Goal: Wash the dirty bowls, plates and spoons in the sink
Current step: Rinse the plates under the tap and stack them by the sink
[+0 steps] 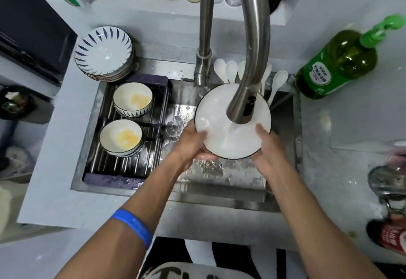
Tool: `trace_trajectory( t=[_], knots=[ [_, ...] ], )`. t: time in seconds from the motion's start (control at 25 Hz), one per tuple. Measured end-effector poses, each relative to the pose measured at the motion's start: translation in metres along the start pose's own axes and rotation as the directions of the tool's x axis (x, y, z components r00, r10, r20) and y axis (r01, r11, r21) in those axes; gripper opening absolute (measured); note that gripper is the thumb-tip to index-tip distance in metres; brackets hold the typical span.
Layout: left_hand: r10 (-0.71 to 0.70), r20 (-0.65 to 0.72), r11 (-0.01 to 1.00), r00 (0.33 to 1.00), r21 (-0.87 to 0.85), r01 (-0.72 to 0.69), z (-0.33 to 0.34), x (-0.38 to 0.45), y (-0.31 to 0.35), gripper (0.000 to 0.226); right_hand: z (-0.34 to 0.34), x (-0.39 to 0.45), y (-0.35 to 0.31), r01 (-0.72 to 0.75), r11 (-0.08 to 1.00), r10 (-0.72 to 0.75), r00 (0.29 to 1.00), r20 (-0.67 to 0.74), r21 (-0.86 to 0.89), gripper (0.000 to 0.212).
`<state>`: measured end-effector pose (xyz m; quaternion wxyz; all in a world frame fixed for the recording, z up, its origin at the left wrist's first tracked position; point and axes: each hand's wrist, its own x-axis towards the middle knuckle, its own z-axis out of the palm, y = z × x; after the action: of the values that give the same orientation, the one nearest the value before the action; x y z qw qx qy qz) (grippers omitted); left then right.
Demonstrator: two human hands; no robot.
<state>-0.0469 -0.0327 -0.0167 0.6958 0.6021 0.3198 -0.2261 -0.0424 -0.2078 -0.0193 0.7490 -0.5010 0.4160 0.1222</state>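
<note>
White dark-rimmed plate (pixel 215 133); blue-streaked white bowls (pixel 103 52); green bottle (pixel 336 65).

A single wide-angle head camera looks steeply down and forward from close above the sink (pixel 283 199), its faucet (pixel 252 47) rising toward the lens, the white bench (pixel 55 179) curving outward at the edges.

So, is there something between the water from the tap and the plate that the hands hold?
Nothing visible. The water falls from the faucet head straight onto the plate. The left hand and right hand grip its near rim, either side of the stream.
</note>
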Motion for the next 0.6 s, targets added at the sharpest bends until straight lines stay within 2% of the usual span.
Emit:
trace_trajectory(
  t=[0.08, 0.12, 0.16, 0.2, 0.24, 0.32, 0.4, 0.44, 0.48, 0.52, 0.6],
  knots=[
    [0.183, -0.019, 0.938, 0.983, 0.302, -0.168, -0.03, -0.004, 0.007, 0.038, 0.009, 0.008, 0.011, -0.155, 0.984, 0.159, 0.986, 0.047, -0.092, 0.012],
    [0.295, -0.063, 0.855, 0.953, 0.462, -0.234, -0.04, -0.007, 0.007, 0.041, 0.018, 0.01, 0.018, -0.167, 0.973, 0.181, 0.98, 0.082, -0.159, 0.008],
    [0.418, -0.079, 0.733, 0.905, 0.618, -0.284, -0.048, -0.011, 0.005, 0.043, 0.028, 0.008, 0.024, -0.147, 0.96, 0.168, 0.983, 0.072, -0.236, 0.013],
    [0.53, -0.067, 0.618, 0.845, 0.713, -0.331, -0.057, -0.013, 0.001, 0.045, 0.039, 0.006, 0.027, -0.11, 0.936, 0.137, 0.989, 0.058, -0.334, 0.013],
    [0.615, -0.051, 0.554, 0.787, 0.739, -0.385, -0.071, -0.015, 0.001, 0.045, 0.049, 0.003, 0.032, -0.063, 0.907, 0.101, 0.993, 0.069, -0.416, 0.016],
    [0.694, 0.016, 0.447, 0.72, 0.774, -0.449, -0.092, -0.028, 0.005, 0.053, 0.063, -0.003, 0.043, 0.016, 0.86, 0.07, 0.986, 0.149, -0.51, 0.04],
    [0.776, 0.084, 0.237, 0.626, 0.88, -0.412, -0.11, -0.037, 0.007, 0.075, 0.08, -0.012, 0.057, 0.116, 0.806, 0.037, 0.969, 0.245, -0.581, 0.058],
    [0.802, 0.092, 0.2, 0.59, 0.89, -0.41, -0.116, -0.038, 0.005, 0.083, 0.089, -0.016, 0.062, 0.152, 0.794, 0.033, 0.956, 0.292, -0.589, 0.061],
    [0.818, 0.063, 0.236, 0.572, 0.87, -0.433, -0.12, -0.039, 0.006, 0.085, 0.097, -0.019, 0.065, 0.172, 0.797, 0.044, 0.94, 0.339, -0.579, 0.058],
    [0.82, -0.007, 0.336, 0.573, 0.816, -0.471, -0.126, -0.035, 0.003, 0.079, 0.106, -0.022, 0.065, 0.185, 0.809, 0.048, 0.926, 0.375, -0.558, 0.05],
    [0.748, -0.249, 0.62, 0.615, 0.593, -0.514, -0.134, -0.028, 0.007, 0.055, 0.128, -0.024, 0.061, 0.208, 0.814, 0.015, 0.926, 0.377, -0.542, 0.033]
  ],
)
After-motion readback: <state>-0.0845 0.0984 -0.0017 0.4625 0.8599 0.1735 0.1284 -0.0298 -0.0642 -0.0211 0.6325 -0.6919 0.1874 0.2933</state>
